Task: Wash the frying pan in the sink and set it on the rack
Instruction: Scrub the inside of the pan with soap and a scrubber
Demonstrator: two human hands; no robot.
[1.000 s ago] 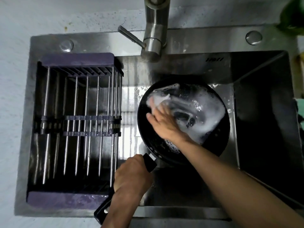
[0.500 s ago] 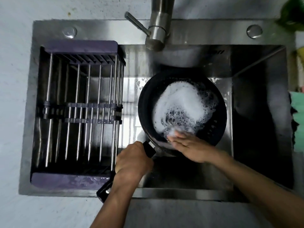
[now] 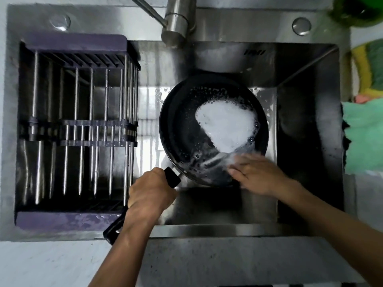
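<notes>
The round black frying pan [image 3: 180, 129], holding a patch of white soap foam [image 3: 227, 125], sat in the middle of the stainless steel sink [image 3: 306, 83]. The left hand [image 3: 150, 193] clenched around its black handle. The right hand [image 3: 259, 175], fingers straight, pressed on the pan's near rim. The purple-framed steel-rod rack [image 3: 76, 129] spanned the sink's left end.

This was a home kitchen, shown by the stainless steel sink [image 3: 306, 83] set into a pale counter [image 3: 51, 264], its faucet [image 3: 178, 21], a purple-framed drying rack [image 3: 78, 129] and cloths [image 3: 362, 137] alongside.
</notes>
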